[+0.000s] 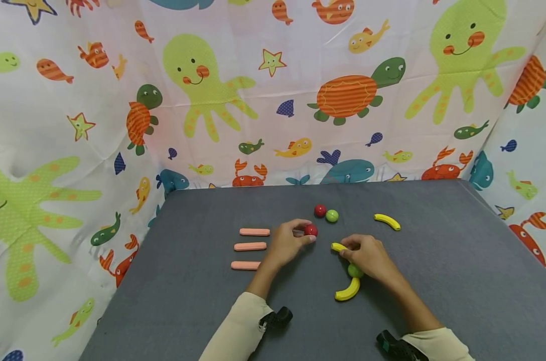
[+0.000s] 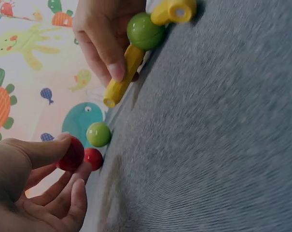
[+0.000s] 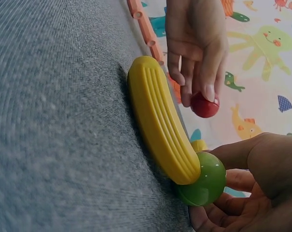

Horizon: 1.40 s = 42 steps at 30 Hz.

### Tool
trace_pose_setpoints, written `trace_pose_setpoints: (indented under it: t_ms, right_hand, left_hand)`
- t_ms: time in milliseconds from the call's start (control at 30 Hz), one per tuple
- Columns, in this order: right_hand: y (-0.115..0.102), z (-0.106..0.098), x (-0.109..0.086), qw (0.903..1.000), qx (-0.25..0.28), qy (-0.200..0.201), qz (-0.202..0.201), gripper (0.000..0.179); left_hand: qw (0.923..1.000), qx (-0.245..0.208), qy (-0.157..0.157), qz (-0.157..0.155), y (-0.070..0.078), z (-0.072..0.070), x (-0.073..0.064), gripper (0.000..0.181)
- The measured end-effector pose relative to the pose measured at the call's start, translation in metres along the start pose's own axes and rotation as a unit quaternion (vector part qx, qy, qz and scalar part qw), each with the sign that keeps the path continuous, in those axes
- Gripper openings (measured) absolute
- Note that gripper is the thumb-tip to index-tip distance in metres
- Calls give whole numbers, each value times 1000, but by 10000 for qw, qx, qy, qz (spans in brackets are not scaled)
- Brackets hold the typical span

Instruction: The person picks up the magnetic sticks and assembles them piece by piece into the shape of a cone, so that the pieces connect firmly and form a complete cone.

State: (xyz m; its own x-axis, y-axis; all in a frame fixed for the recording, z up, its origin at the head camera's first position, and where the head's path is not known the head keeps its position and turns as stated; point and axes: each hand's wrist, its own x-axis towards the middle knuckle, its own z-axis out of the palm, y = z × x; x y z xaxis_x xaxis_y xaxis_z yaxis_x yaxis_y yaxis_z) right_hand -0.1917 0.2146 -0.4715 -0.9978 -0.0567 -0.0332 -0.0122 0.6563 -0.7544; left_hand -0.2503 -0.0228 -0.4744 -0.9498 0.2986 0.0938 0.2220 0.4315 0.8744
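Note:
My left hand (image 1: 285,243) pinches a glossy red ball (image 1: 311,230) between thumb and fingers; the left wrist view shows this red ball (image 2: 71,153) near the thumb tip. Close by on the right, my right hand (image 1: 368,255) grips a yellow curved stick (image 1: 337,247). That stick meets a green ball (image 2: 146,31), and a second yellow curved stick (image 1: 347,292) extends from the ball's other side toward the person. In the right wrist view this second curved stick (image 3: 160,118) has grooves along its length and touches the green ball (image 3: 206,181).
Beyond the hands, another red ball (image 1: 319,210) and a light green ball (image 1: 331,216) sit side by side. A loose yellow curved stick (image 1: 387,221) lies at the right. Three pink sticks, the farthest pink stick (image 1: 254,232) included, lie left on the grey tabletop (image 1: 187,301). A printed curtain (image 1: 273,115) stands behind.

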Motion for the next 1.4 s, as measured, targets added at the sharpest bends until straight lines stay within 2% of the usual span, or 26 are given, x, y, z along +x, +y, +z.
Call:
trace_pose_setpoints:
  t_ms: [467,1167,1400]
  right_hand:
    - [-1,-5,0,9999,7,-26,138,17]
    - [-2,-3,0,10000,3,78,-52,15]
    - [-2,-1,-1,9999,-37,58,-104,15]
  left_hand:
    - [9994,-316,-160,-24,0,10,-16,36]
    - [9992,-279,-276,42,-4,23,-18,37]
    - [9981,-463,-404,105,-4,27,-19,36]
